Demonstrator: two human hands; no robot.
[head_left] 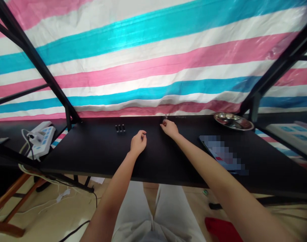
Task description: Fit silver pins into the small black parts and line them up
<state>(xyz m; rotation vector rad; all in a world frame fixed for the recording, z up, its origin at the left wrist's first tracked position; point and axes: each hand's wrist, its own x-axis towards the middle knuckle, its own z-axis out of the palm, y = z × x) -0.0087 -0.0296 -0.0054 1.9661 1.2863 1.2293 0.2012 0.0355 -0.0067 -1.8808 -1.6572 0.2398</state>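
Observation:
My left hand [138, 142] is held low over the middle of the black tabletop [103, 151], its fingers curled in. Whatever it may hold is hidden. Farther back, my right hand [170, 129] has its thumb and fingers drawn together at a small clear or silvery piece [165, 118] near the table's rear edge, too small to identify. To the left stand several short black cylinders [120, 128] with pale ends, lined up in a row. Right of my right hand, a row of tiny clear or silvery pieces [180, 117] lies along the back edge.
A round metal dish [233, 121] sits at the back right. A flat, pixelated item [223, 154] lies partly beside my right forearm. White power strips [44, 139] with cables are at the left. Black frame bars [39, 64] and a striped sheet [148, 67] bound the table.

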